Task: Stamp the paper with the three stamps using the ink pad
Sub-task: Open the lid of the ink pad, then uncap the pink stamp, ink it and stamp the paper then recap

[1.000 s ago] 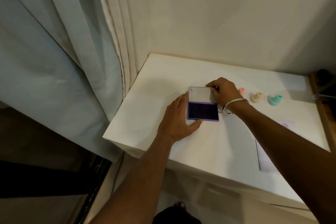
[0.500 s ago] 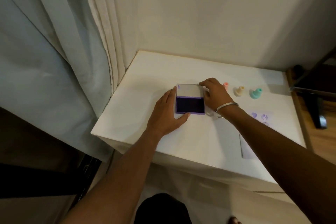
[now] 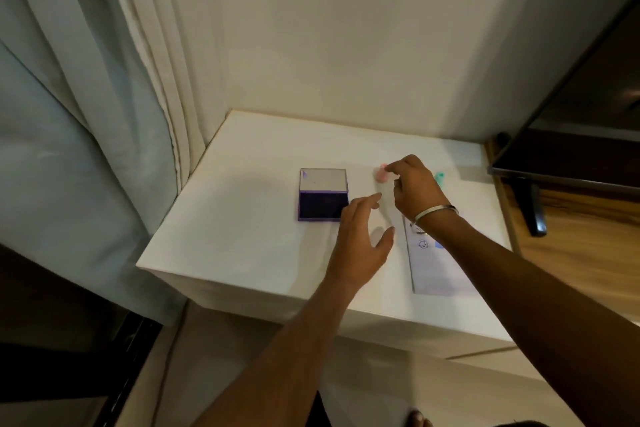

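White desk [image 3: 242, 218] surface, seen from a head-worn camera looking down, with a purple ink pad [image 3: 323, 194] lying open near its middle as the landmark. Its lid is folded back and the dark inked panel faces up.

To the right of the ink pad, the right hand [image 3: 414, 189] reaches for a small pink stamp [image 3: 381, 173]. Its fingers [image 3: 393, 168] curl at the top of the stamp, but motion blur makes it impossible to tell whether they already pinch it. A metal bangle [image 3: 434, 213] circles that wrist. Beyond the hand, further right of the ink pad, a teal stamp [image 3: 440, 178] peeks out; the third stamp is hidden behind the hand.

Just in front and to the right of the ink pad, the left hand [image 3: 362, 239] hovers with fingers spread and relaxed, holding nothing.

Sheet of paper [image 3: 436, 267] lies further right, nearer the desk's front edge, partly covered by the right forearm. A few faint marks show on it, too small to read.

The stamps look light, rigid and easily tipped; a pinch on the narrow upper handle should suit. The paper is thin and may slide when pressed.
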